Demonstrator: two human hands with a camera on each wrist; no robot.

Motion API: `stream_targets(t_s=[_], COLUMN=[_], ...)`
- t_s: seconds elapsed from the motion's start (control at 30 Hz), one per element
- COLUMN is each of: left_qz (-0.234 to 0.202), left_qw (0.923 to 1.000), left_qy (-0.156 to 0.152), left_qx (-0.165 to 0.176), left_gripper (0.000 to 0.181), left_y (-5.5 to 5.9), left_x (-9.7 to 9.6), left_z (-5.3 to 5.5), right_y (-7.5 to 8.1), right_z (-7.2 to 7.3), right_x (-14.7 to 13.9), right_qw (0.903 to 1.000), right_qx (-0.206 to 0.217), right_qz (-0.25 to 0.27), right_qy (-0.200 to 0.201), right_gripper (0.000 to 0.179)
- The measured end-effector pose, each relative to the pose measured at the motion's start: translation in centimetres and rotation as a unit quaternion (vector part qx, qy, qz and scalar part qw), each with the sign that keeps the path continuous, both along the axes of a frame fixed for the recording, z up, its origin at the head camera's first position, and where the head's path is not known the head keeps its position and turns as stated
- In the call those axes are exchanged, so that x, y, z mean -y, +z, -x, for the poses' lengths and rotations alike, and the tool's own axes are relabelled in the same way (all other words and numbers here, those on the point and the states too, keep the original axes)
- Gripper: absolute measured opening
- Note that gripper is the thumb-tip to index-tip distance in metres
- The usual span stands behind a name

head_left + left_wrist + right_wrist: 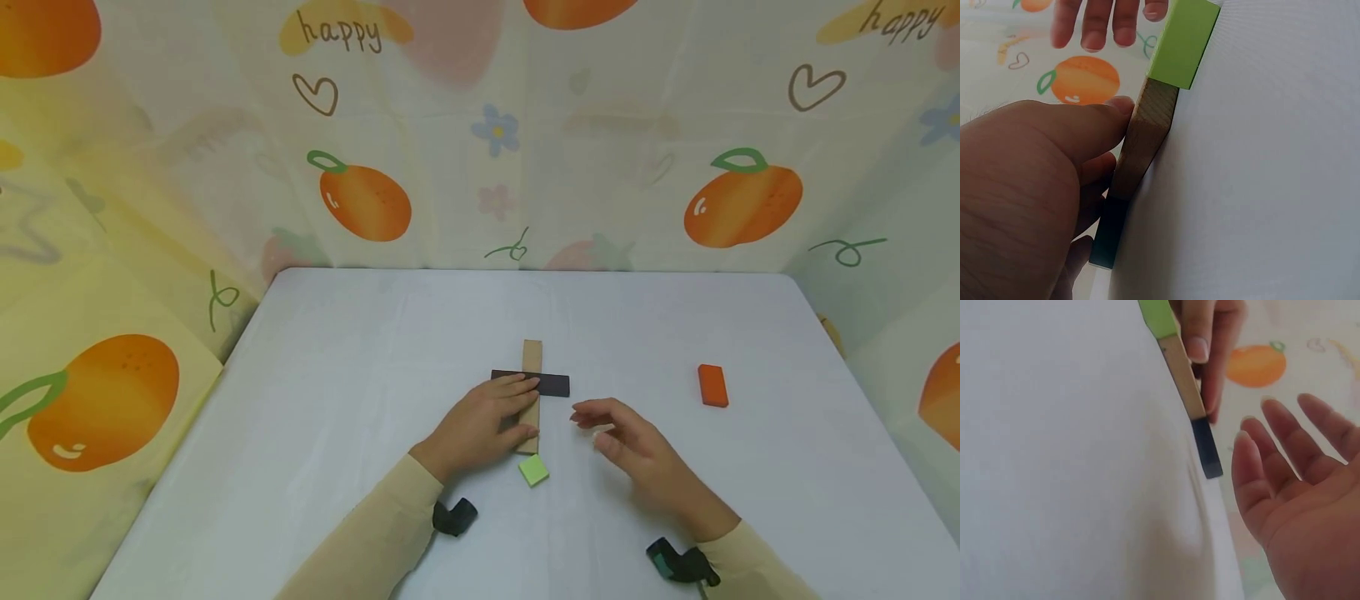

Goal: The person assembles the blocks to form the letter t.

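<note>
A black block point(555, 385) lies crosswise on the table, with tan wood point(532, 357) showing beyond it and a tan wooden block point(528, 442) on its near side. I cannot tell whether the tan parts are one piece. My left hand point(483, 421) rests on these blocks, its fingers touching the black one and its thumb on the near tan wood. A light green square block point(534, 471) sits against the tan block's near end, turned at an angle. To the right, my right hand point(630, 446) hovers with loosely bent fingers, holding nothing.
An orange-red rectangular block point(713, 386) lies apart on the right side of the white table point(360, 350). A fruit-patterned cloth point(450, 167) hangs behind the table and along both sides.
</note>
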State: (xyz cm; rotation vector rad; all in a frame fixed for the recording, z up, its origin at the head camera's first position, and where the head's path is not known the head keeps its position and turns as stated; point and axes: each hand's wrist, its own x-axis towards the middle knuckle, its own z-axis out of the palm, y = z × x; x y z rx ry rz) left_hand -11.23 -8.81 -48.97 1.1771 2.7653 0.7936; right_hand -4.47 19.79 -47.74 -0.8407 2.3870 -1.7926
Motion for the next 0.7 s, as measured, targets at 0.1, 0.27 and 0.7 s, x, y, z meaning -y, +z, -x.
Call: stream_targets(t_s=[0.1, 0.27, 0.7], left_qz=[-0.001, 0.0, 0.002], left_qw=[1.0, 1.0, 0.9999], left_qy=[-0.004, -0.008, -0.012], left_qx=[-0.003, -0.001, -0.01], left_gripper=[0.059, 0.058, 0.057], left_y=[0.0, -0.1, 0.1], left_x=[0.0, 0.1, 0.0], left_z=[0.0, 0.0, 0.0], right_y=[0.3, 0.5, -0.5], right_z=[0.2, 0.4, 2.2], right_x=[-0.6, -1.7, -6.0], right_qw=[0.9997, 0.9987, 0.9792], right_qx=[0.011, 0.006, 0.017], right_qz=[0.024, 0.05, 0.201], right_qy=[-0.002, -0.01, -0.017], right_gripper=[0.04, 0.053, 0.066])
